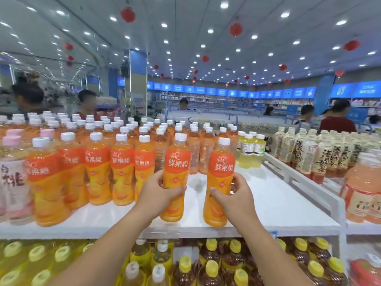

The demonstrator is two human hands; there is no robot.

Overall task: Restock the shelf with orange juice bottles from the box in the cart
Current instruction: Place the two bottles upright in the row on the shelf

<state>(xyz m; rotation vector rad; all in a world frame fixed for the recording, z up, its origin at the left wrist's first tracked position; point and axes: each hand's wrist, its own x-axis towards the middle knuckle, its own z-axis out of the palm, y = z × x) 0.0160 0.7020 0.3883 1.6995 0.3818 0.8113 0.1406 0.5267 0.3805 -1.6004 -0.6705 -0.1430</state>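
Left bottle [176,162] and right bottle [221,166]: orange liquid, white caps, orange-red labels with white characters, yellow-orange lower band printed with orange slices. Row bottles [121,168]: same colours. Shelf [278,199]: plain white. Pink bottles [12,182]: pink caps, pale pink labels, dark characters. Yellow bottles [250,151]: pale yellow liquid, white caps. Tea bottles [305,153]: cream labels, black brush characters. Lower bottles [212,244]: yellow caps, dark brown liquid. Lanterns [127,15]: red. Signs [222,92]: blue.

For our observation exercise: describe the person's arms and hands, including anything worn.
The left forearm and right forearm are bare to the frame's edge, no sleeves showing. The left hand and right hand are ungloved; no rings, watch or bracelets visible.
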